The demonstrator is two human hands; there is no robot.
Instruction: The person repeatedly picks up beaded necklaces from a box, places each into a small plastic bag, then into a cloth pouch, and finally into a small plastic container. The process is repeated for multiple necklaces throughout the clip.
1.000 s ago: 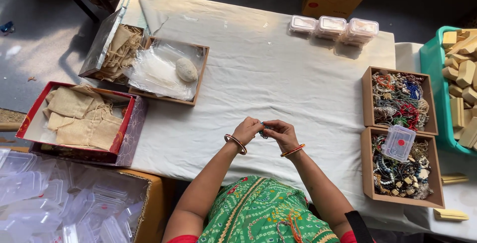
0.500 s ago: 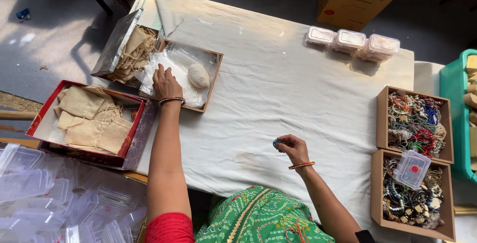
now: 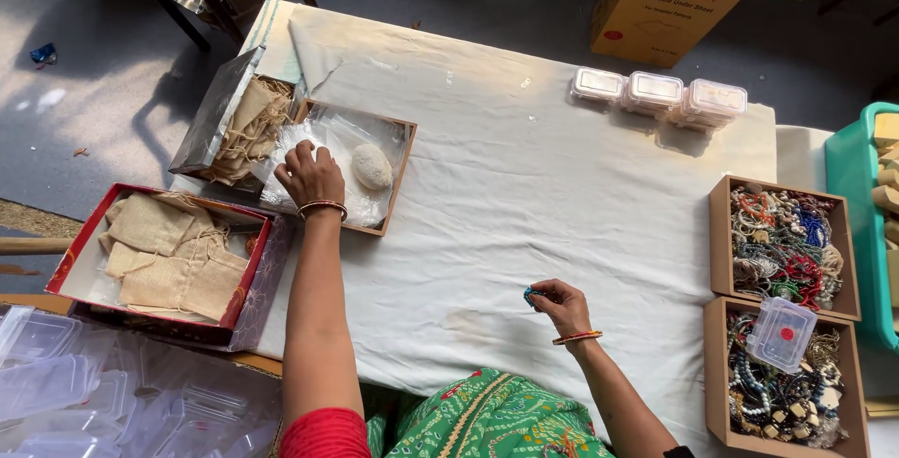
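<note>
Left hand [image 3: 309,175] is down in the open cardboard box [image 3: 398,169] at the far left of the counter [image 3: 524,196], fingers curled onto the clear plastic bags [image 3: 348,130] piled inside; it looks like it is pinching one, though the grip itself is hidden under the knuckles. A pale oval stone-like lump [image 3: 372,167] sits on the bags just beside that hand. The bags should be very light, limp and slippery; they cling together, so a pinch at one edge or corner should separate a single sheet better than a flat press.

Right hand [image 3: 559,305] rests on the white cloth near the body, closed around a small blue beaded piece [image 3: 531,295] that pokes out at the fingertips. Small, light, hard beads on a string, likely to roll or slip if loosened; fingertip pinch suits it.

Jute pouches [image 3: 169,252] fill a red box to the left. Two boxes of mixed bead jewellery [image 3: 782,247] sit well apart on the right.
</note>
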